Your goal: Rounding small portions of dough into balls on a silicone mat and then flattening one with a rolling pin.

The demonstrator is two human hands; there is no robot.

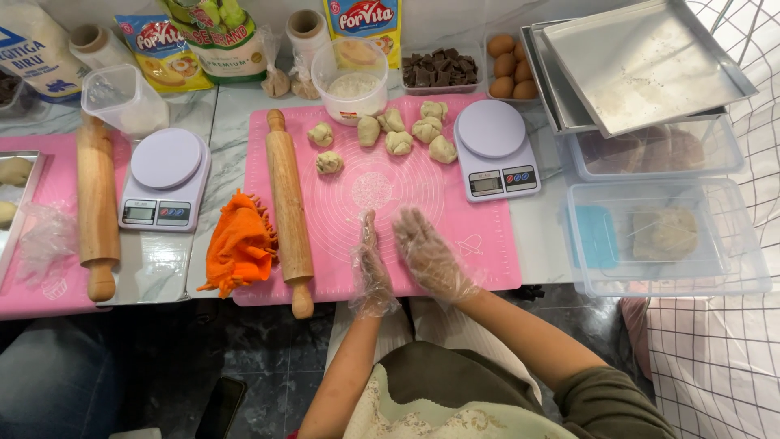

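We see both hands over the near part of the pink mat (487, 244), and both wear thin clear plastic gloves. The left hand (370, 264) stands on its edge with the fingers straight, and the right hand (426, 252) is open flat with the fingers spread; neither grips anything. They are close together, not touching as far as we can tell. Around them the mat is free up to its front edge, which lies just at the bench (162, 264) edge.

The dough pieces (394, 134) lie at the far side of the mat, well apart from the hands. A wooden rolling pin (290, 211) lies along the left border of the mat, and an orange cloth (240, 244) is just beside it. A white scale (496, 150) sits on the far right corner of the mat. A white bowl (351, 81) stands behind the dough. On the right, clear plastic boxes (662, 240) close that side, with metal trays (642, 65) behind them. On the left are a second scale (165, 180) and another rolling pin (97, 207)
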